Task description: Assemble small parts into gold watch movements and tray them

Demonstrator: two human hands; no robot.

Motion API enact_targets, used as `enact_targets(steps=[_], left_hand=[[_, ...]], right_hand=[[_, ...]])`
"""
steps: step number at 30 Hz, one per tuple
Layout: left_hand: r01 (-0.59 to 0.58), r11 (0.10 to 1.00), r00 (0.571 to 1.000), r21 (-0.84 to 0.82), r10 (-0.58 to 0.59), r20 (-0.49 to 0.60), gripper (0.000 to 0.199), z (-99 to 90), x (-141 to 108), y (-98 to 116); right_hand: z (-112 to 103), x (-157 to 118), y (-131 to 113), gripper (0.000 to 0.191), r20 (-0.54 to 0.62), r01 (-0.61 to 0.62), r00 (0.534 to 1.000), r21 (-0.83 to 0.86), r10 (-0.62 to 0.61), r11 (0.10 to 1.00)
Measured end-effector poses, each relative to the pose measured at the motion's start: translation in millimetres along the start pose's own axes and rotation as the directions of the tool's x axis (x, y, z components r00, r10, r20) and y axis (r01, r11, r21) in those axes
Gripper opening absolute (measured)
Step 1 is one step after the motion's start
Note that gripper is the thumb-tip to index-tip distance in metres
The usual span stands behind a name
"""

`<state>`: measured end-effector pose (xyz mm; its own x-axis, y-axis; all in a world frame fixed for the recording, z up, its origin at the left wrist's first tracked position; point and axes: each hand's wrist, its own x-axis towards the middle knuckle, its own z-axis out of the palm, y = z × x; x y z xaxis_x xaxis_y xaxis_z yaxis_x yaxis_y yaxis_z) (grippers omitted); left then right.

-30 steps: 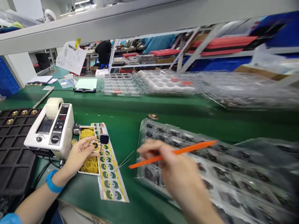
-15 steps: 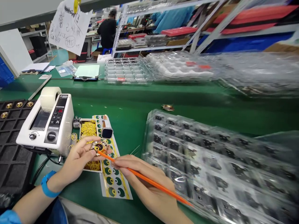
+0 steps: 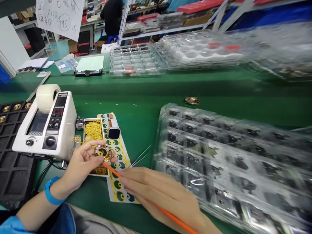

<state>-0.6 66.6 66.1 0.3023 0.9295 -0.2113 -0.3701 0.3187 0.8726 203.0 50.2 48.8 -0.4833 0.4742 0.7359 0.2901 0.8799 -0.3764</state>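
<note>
My left hand pinches a round gold part with a black centre and a rim of shiny round dots. In my right hand is a thin orange stick, slanting up to the left. Its tip meets or nearly meets the lower edge of the part; contact is hard to tell. Thin metal prongs show beyond the right knuckles, and whether the hand holds them is hidden. Under the left hand stands a white-rimmed box of yellow rings, beside a sheet of green and yellow stickers.
A white tape dispenser stands left, near a black compartment tray with several gold parts. A square-faced watch lies on the sheet. Stacked clear trays of dark parts fill the right. A small metallic piece lies behind them.
The view has tipped down and slightly left, so the bench sits higher and more to the right. The gold part shows its face more squarely; both hands keep their hold.
</note>
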Motion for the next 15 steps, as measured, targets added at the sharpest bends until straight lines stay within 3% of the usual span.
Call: enact_targets(steps=[4, 7, 11, 15], left_hand=[[-0.009, 0.999, 1.000, 0.030, 0.010, -0.016, 0.036, 3.5, -0.4, -2.9], [-0.018, 0.999, 1.000, 0.041, 0.017, 0.026, 0.037, 7.3, -2.0, -8.2], [0.000, 0.999, 0.998, 0.037, -0.003, 0.066, 0.037, 10.3, -2.9, -14.3], [0.041, 0.998, 0.999, 0.039, -0.042, 0.034, 0.042, 9.5, -1.6, -16.2]], right_hand=[[0.1, 5.6, -6.2, 0.017, -0.191, -0.206, 0.959, 0.039, 0.210, 0.978], [8.0, 6.9, -8.4, 0.020, -0.295, -0.276, 0.916, 0.027, 0.272, 0.961], [16.1, 4.5, -8.7, 0.025, -0.339, -0.330, 0.883, 0.042, 0.324, 0.943], [18.3, -1.4, -5.7, 0.029, -0.246, -0.249, 0.942, -0.051, 0.230, 0.967]])
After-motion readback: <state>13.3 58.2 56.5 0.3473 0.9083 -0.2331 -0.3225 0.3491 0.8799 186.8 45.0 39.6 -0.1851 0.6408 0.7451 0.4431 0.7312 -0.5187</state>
